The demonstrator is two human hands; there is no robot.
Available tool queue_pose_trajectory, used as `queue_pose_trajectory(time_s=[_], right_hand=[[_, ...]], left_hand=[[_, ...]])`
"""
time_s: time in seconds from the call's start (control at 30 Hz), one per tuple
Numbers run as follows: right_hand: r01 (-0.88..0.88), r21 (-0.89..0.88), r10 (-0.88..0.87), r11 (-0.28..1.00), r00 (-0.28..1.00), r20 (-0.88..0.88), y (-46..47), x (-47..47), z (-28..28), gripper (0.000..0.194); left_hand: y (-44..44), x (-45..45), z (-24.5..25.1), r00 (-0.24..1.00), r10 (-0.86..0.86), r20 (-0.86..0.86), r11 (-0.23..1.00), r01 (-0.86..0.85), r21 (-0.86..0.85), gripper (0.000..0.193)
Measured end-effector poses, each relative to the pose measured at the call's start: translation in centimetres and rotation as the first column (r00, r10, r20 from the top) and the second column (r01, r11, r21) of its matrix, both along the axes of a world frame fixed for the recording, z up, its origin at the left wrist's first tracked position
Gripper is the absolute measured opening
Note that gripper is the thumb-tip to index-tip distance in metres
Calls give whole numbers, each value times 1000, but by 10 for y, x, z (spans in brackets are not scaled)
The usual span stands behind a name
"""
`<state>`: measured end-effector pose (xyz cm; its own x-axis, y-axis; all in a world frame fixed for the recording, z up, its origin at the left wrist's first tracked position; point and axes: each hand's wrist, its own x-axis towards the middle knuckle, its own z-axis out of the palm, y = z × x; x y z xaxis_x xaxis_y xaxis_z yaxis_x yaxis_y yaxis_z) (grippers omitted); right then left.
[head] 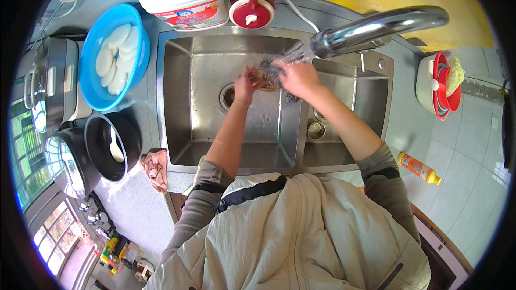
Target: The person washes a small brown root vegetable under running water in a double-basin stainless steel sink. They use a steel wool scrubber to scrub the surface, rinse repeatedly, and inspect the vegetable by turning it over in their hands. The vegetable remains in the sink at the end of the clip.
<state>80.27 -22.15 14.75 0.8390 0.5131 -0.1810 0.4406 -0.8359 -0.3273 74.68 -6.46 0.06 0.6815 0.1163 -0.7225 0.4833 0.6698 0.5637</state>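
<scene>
Over the stainless steel sink's left basin [213, 129], close to the divider, my two hands work side by side. My left hand [246, 84] has its fingers curled at the edge of a small brownish, translucent item [269, 85], partly hidden by the hands. Gripped in my right hand [299, 78] is a dark grey, stringy scrubber or mesh [271, 66], blurred by motion or water. Water [293, 52] streams onto it from the chrome faucet [379, 28]. To the left of my left hand lies the drain [228, 97].
A metal strainer cup [316, 130] stands in the right basin. On the left are a blue basin [141, 60] of white oval pieces, a black pot [96, 141] with a white spoon, and a cloth [155, 169]. Behind stand a jug [193, 4] and red brush [252, 12]; a bottle [417, 167] lies right.
</scene>
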Motion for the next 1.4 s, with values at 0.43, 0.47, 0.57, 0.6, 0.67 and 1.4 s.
queue_pose_trajectory(time_s=[0.43, 0.47, 0.57, 0.6, 0.67, 1.4], right_hand=[[153, 422, -103, 894, 985, -140, -12, 18, 10, 45], [187, 470, -109, 863, 976, -188, -13, 18, 8, 45], [140, 506, -73, 851, 986, -151, -16, 21, 0, 43], [121, 513, -48, 850, 987, -154, -18, 23, -2, 42], [157, 472, -43, 867, 969, -244, -21, 25, -2, 40], [-750, 47, 695, 660, 633, 342, 30, 5, 6, 9]], left_hand=[[-11, -19, -125, 864, 64, -499, 847, 218, 485, 43], [-19, -23, -121, 910, 44, -412, 872, 166, 460, 39], [-18, -19, -103, 925, -121, -360, 961, 200, 191, 41], [-19, -17, -94, 950, -90, -301, 975, 145, 166, 42], [-18, -10, -72, 972, -29, -234, 993, 55, 102, 44], [27, 7, 85, 920, -183, 346, 857, 322, -402, 49]])
